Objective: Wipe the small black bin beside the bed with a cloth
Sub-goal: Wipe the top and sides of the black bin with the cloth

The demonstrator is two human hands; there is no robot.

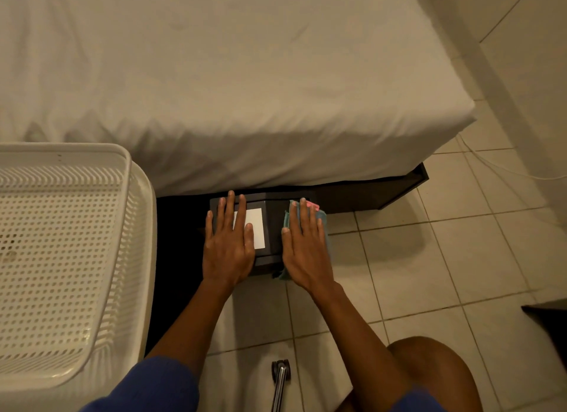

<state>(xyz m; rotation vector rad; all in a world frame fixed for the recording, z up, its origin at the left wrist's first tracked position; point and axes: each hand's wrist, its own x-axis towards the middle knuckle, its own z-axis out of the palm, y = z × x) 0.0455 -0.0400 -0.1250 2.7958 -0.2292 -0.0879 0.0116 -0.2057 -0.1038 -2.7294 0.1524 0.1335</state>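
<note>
The small black bin with a square, hard lid (270, 224) stands on the pale tiled floor (429, 258), directly in front of the dark base of the bed and partly under the hanging white sheet of the bed (245, 89). On top of the bin there is a white rectangular label (256, 227).

The left hand (228, 243) lies flat on the top of the bin, fingers stretched and spread, holding nothing; it covers part of the label and seems to keep the bin steady. The right hand (306, 246) is also flat and open, pressing a soft teal cloth with a pink edge (322, 218) against the right side of the bin. The cloth is held by pressure under the palm and is not gripped.

The bin looks like rigid plastic or lacquered board, smooth and a little shiny, so I think it is light and may slide on the smooth tiles when it is rubbed. It is better to hold it from above or by two opposite walls, as the left hand does now. The cloth is thin and limp and will follow the corners easily.

To the left of the bin stands a white perforated plastic basket (61, 243). Nearer to the person than the bin, a chrome metal handle (279, 381) lies on the floor.
</note>
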